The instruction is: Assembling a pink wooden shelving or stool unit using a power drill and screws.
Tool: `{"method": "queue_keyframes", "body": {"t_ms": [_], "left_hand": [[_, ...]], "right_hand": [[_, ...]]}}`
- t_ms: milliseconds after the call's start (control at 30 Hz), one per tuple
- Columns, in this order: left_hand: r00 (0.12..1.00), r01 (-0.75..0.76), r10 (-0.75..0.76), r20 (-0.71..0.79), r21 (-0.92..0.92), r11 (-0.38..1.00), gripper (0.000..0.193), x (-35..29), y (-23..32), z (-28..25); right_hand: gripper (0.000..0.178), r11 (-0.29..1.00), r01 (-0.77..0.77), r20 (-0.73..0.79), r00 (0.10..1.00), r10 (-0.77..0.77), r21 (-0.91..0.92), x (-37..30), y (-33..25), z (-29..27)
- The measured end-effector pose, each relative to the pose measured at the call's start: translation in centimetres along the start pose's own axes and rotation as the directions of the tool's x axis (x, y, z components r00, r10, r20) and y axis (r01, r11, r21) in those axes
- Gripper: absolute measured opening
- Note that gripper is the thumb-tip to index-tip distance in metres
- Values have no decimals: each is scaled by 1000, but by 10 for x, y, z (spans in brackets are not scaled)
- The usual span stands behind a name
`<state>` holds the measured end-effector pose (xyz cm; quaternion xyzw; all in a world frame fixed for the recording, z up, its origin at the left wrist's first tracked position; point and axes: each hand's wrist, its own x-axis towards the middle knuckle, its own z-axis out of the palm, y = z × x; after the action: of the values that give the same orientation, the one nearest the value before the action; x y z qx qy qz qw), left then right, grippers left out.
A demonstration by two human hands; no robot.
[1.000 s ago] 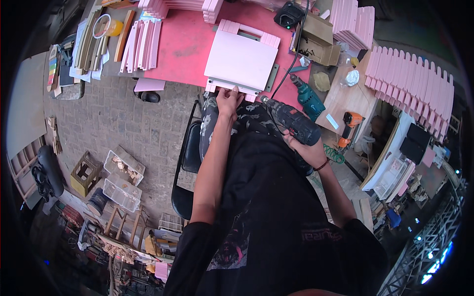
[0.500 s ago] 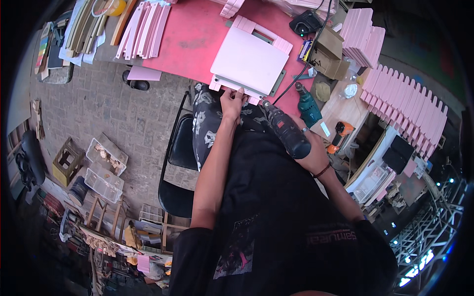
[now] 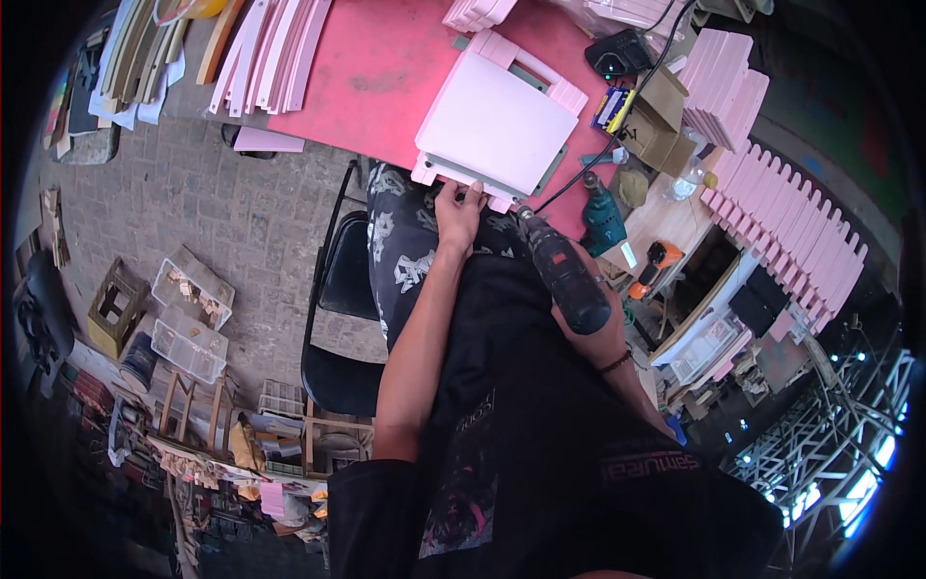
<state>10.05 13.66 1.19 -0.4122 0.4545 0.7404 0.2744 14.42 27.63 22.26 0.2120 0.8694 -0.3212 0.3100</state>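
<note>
My left hand [image 3: 458,217] pinches the near rail of a pale pink panel assembly [image 3: 497,116], thumb on top and fingers curled beneath. My right hand [image 3: 603,340], partly hidden behind a black power drill [image 3: 567,280], grips that drill; its tip points at the rail's right end, though I cannot tell whether it touches. The assembly lies flat at the near edge of a red-topped bench [image 3: 371,82], with grey-green strips showing from under it. To its right, close to the bench's near right corner, rests a teal drill [image 3: 605,220]; farther up the right edge are an open cardboard box [image 3: 656,111] and a black charger [image 3: 617,55]. Pink curved slats [image 3: 270,58] lie in a bundle along the near edge toward the bench's left end. Beyond the right edge, an orange tool [image 3: 658,265] sits below a long row of upright pink pieces [image 3: 786,236]. A black chair [image 3: 347,275] stands left of my legs, on brick paving [image 3: 241,203].
</note>
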Motion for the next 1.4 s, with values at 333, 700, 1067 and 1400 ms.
{"method": "queue_keyframes", "body": {"t_ms": [333,700,1067,1400], "left_hand": [[1000,22,-22,2,11,1000,16,0,3,-1],[1000,28,-28,-2,15,999,19,-3,2,-3],[999,-41,41,5,29,999,19,4,-4,-3],[989,-127,137,-58,144,981,17,14,-13,-2]], "right_hand": [[67,1000,16,31,999,-16,-16,5,-7,0],[68,1000,-27,63,998,27,4,9,-7,-2],[61,993,116,-76,990,-116,4,7,19,6],[58,937,343,-26,939,-342,66,-2,-35,-14]]}}
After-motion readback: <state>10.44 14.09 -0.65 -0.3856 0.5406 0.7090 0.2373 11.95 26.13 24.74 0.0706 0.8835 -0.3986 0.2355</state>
